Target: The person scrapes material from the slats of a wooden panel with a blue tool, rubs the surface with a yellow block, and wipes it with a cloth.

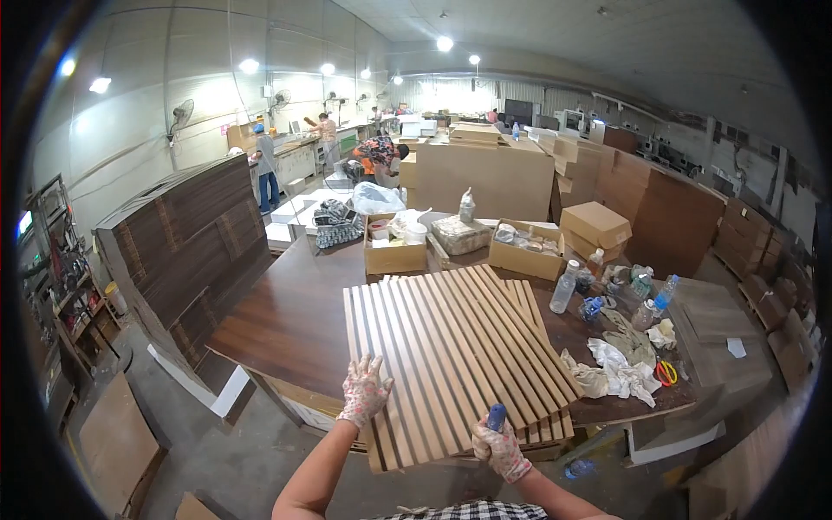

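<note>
A slatted wooden panel [455,355] lies at the center of the frame, askew atop more slatted panels [532,305] on a dark brown tabletop [282,303]. The left hand [366,392], in a spotted glove, rests with fingers spread at the panel's left edge, lower center. The right hand [500,451], gloved alike, curls tightly around a blue-ended object [496,416] over the panel's lower right edge; whether it touches the wood cannot be told. At right of the frame, yellow-and-red-handled scissors [666,373] sit beside a crumpled white cloth [626,374].
</note>
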`<action>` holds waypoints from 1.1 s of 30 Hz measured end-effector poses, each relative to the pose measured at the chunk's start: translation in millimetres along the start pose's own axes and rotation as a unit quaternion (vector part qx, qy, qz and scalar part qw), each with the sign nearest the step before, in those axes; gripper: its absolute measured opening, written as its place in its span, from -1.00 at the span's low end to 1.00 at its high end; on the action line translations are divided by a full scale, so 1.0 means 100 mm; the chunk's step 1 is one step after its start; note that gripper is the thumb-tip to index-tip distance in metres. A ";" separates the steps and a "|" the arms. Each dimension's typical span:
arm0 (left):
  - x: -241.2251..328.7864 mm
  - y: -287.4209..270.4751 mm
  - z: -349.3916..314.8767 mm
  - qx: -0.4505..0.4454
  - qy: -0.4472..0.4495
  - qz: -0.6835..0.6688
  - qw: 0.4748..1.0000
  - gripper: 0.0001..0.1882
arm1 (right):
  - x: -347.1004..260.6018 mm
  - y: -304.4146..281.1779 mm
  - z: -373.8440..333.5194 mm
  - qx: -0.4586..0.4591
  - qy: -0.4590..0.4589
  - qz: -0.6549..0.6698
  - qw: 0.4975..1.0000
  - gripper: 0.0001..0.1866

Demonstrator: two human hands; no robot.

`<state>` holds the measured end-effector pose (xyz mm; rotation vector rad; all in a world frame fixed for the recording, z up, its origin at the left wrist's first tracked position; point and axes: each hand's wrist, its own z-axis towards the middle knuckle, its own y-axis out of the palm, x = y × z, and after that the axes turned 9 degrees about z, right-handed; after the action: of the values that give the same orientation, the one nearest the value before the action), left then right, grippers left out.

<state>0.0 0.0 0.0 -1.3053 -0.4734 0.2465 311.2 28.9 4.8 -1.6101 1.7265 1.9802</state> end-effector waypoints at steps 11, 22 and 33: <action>0.12 0.42 -0.15 0.059 -0.143 0.040 0.987 -0.39 | -0.73 -0.99 -0.08 -0.031 -0.013 0.059 0.998 -0.88; 0.28 0.39 0.09 0.004 -0.193 0.134 0.972 -0.41 | -1.56 -1.83 -0.28 -0.017 -0.014 0.045 0.999 -0.86; 1.12 0.22 0.32 0.083 -0.077 0.027 0.993 -0.50 | -1.51 -2.20 -0.17 -0.061 -0.035 0.086 0.994 -0.85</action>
<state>85.4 81.3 6.4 -1.1428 -0.5381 0.4252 527.3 179.8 -37.3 -1.4479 1.8071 2.2316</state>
